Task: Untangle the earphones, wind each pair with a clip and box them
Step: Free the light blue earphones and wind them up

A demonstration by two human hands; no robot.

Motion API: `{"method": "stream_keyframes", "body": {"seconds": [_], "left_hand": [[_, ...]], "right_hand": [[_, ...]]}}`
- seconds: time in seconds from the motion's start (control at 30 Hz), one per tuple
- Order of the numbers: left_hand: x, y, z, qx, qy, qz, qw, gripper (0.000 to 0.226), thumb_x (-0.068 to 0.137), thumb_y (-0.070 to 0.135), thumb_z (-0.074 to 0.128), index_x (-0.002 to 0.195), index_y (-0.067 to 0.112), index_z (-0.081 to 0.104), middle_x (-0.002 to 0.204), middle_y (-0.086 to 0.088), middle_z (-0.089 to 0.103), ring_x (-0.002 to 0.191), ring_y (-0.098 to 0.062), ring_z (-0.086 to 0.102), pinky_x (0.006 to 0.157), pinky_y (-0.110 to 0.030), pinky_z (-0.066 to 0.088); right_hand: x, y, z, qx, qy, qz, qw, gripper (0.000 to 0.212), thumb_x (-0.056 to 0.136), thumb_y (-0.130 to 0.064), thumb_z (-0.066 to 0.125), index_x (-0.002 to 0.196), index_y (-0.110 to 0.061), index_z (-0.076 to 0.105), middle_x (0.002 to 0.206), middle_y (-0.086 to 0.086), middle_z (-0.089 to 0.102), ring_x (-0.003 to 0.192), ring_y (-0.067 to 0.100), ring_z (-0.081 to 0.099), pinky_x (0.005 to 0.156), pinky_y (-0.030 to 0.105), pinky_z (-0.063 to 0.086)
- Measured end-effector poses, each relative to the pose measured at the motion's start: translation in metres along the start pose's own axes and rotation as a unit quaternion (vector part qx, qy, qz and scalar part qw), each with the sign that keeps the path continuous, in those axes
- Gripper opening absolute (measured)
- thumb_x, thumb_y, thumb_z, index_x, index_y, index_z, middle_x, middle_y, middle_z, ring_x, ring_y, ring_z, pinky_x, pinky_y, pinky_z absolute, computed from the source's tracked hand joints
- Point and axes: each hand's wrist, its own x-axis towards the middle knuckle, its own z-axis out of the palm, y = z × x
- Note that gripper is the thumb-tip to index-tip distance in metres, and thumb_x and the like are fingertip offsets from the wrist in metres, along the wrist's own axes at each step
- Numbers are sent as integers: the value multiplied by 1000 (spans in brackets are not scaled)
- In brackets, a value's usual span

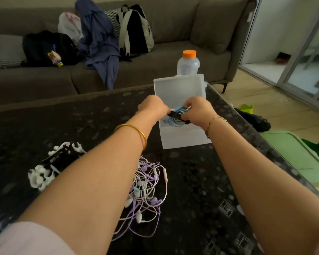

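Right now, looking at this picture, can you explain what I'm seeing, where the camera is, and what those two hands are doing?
There is no machine here. A person wears one camera on the head, so you look forward and down along both bare arms. The left hand and right hand meet over an open clear box on a dark table. Together they hold blue earphones wound into a coil with a black clip on it, just inside the box. Nearer the person lies a tangle of purple and white earphones, not yet sorted. Left of it is a pile of clips, black and white. A bottle with an orange cap stands behind the box, and a sofa with bags is beyond.
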Motion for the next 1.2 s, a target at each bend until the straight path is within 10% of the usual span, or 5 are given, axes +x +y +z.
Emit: {"method": "stream_keyframes", "body": {"seconds": [0.3,0.53,0.8,1.03,1.2], "left_hand": [[7,-9,21,334,3,46,942,56,85,36,68,133,15,48,139,-10,38,128,-32,29,102,-41,30],[10,-16,28,372,-3,79,925,51,87,36,66,132,17,50,135,-9,45,126,-30,33,100,-39,31],[-12,-23,-3,174,87,147,970,20,90,30,63,109,24,67,126,-7,51,120,-29,41,92,-38,42],[-64,-65,-54,-3,132,56,990,20,91,15,61,107,25,67,124,-3,59,117,-23,52,94,-36,47],[-122,-110,-74,-73,129,15,989,17,90,6,59,97,19,68,107,-3,65,100,-20,61,84,-30,49]], "right_hand": [[25,-6,20,-140,-157,35,977,37,78,-13,74,111,-1,60,99,13,61,99,29,63,92,39,51],[30,-12,19,-152,-212,52,964,44,84,-17,70,121,-1,54,112,14,63,103,25,62,93,37,49],[19,-11,21,-168,-154,32,973,35,80,-26,74,105,-7,58,84,7,56,87,24,54,90,37,49],[-45,-41,8,-68,42,-55,995,27,88,-14,63,115,-12,62,112,10,62,101,28,57,96,41,48],[-125,-60,19,-4,-60,-102,993,18,89,-7,59,102,-12,70,93,2,61,89,19,58,88,28,50]]}}
